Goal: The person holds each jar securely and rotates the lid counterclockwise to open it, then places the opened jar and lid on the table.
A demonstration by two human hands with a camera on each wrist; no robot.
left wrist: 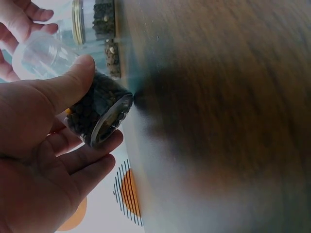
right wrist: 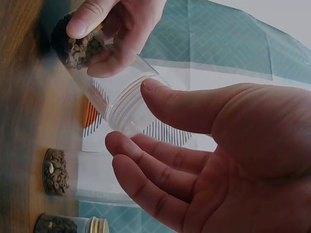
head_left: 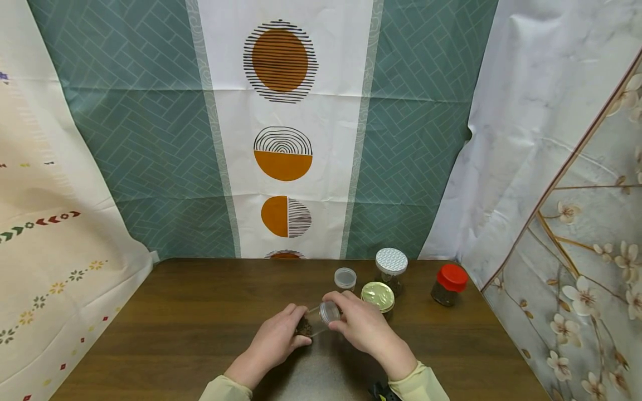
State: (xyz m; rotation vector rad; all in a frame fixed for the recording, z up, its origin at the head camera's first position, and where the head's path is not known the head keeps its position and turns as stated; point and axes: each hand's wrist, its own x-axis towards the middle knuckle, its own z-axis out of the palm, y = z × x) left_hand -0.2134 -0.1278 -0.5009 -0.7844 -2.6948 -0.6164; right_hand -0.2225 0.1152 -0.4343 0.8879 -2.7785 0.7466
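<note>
A clear jar (head_left: 315, 320) with dark brown pellets in its lower end leans over to the right, its base low over the table. My left hand (head_left: 277, 336) grips it near the base, thumb on one side and fingers beneath in the left wrist view. The clear, ridged lid (right wrist: 127, 106) is at the jar's raised end. My right hand (head_left: 358, 321) pinches this lid between thumb and fingertips, palm apart from the jar. Pellets (left wrist: 97, 104) are packed against the tilted base, partly hidden by the left thumb.
Behind the right hand stand a clear-lidded jar (head_left: 345, 278), a gold-lidded jar (head_left: 378, 297) and a jar with a white patterned lid (head_left: 391, 262). Farther right is a red-lidded jar (head_left: 452, 278) with dark contents. The brown wooden table (head_left: 200, 312) ends at a hung cloth (head_left: 150, 139).
</note>
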